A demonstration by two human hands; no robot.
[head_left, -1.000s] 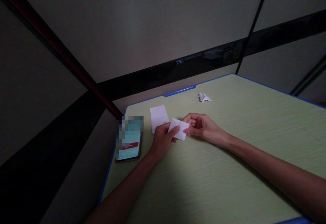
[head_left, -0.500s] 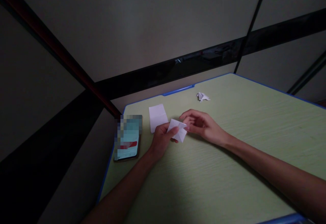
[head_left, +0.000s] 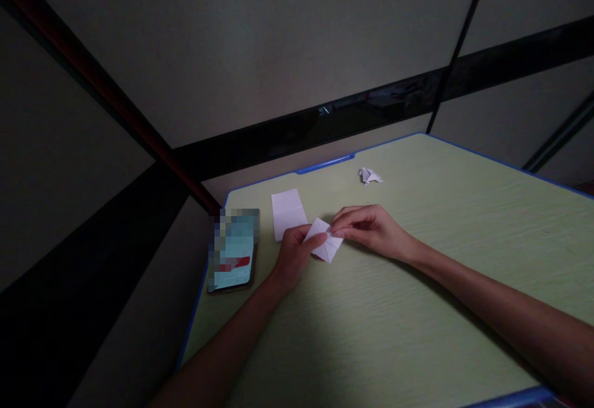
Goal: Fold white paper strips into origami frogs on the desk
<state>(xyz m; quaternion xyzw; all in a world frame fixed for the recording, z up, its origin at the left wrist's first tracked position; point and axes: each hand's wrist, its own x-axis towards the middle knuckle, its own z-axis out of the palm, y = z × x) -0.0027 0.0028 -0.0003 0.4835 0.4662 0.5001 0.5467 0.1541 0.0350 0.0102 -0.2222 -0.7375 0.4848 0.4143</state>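
the left hand [head_left: 293, 253] clamps a creased white paper square [head_left: 329, 251] under its thumb while the right hand [head_left: 374, 230], fingers curled, pinches the square's right edge between thumb and fingertips.

Your left grip [head_left: 296, 252] is a bare, slender-fingered human hand, joined by a narrow wrist [head_left: 277, 283] to a slim, bare left forearm [head_left: 232, 340]. Your right grip [head_left: 371, 230] is likewise bare with slim fingers, and your bare, smooth-contoured right forearm [head_left: 468, 293] thickens gradually along its length.

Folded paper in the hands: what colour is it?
The paper is white, with crease lines across it; best seen in the head view.
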